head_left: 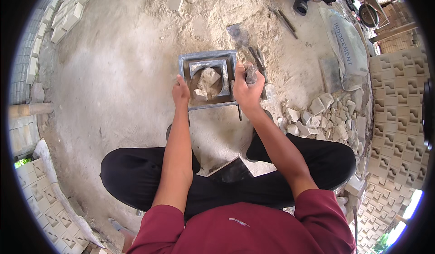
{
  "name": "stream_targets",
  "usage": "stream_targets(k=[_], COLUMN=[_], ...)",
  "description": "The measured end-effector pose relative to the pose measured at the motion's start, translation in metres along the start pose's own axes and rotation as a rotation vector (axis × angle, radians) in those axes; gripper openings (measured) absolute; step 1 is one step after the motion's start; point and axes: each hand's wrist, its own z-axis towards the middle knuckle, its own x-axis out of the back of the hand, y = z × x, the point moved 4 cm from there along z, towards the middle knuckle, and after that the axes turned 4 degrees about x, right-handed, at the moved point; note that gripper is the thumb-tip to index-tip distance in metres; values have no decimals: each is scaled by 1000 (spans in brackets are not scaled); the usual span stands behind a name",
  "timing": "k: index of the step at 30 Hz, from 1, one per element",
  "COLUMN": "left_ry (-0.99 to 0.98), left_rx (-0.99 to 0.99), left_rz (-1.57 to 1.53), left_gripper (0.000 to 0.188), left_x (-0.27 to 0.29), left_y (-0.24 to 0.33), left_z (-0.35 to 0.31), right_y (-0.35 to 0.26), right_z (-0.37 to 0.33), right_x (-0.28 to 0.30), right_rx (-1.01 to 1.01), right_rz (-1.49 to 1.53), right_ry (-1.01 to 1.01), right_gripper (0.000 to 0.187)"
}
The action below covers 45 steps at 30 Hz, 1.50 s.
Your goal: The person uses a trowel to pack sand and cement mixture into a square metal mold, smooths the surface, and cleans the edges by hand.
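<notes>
A square grey metal mould (pixel 206 55) lies on the ground before me, with a smaller grey frame (pixel 205 65) inside it. Within the inner frame sit a large pale stone chunk (pixel 210 78) and a smaller pale piece (pixel 200 95). My left hand (pixel 181 91) is closed on the mould's left edge. At the opposite edge, my right hand (pixel 247 89) has its fingers wrapped round a dark grey lump (pixel 251 74); whether it also touches the mould is hard to tell. Dark bar-like tools (pixel 257 58) lie just beyond that hand.
Loose pale powder (pixel 217 9) is heaped beyond the mould. Broken stones (pixel 333 118) pile up at right, near a white sack (pixel 346 48). Patterned blocks (pixel 398 100) are stacked along the right side. A person's dark boot (pixel 301 4) shows at the far right. A dark plate (pixel 232 170) lies between my legs.
</notes>
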Motion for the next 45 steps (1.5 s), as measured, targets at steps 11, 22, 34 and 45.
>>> stream_targets(k=[11,22,34,45], left_ry=[-29,19,1,-2], left_rx=[-31,-56,-27,-20], left_rz=[9,66,46,37], left_gripper=[81,83,82,81], left_x=[1,-3,2,-2], left_y=[-6,-5,-1,3], left_z=[4,1,1,-3], right_y=[24,23,28,31], right_z=[34,74,104,104], right_x=[-8,-23,-41,-40], right_rx=[4,38,112,144], right_rz=[-25,31,-90,81], right_ry=[7,26,18,64], right_gripper=[29,30,34,36])
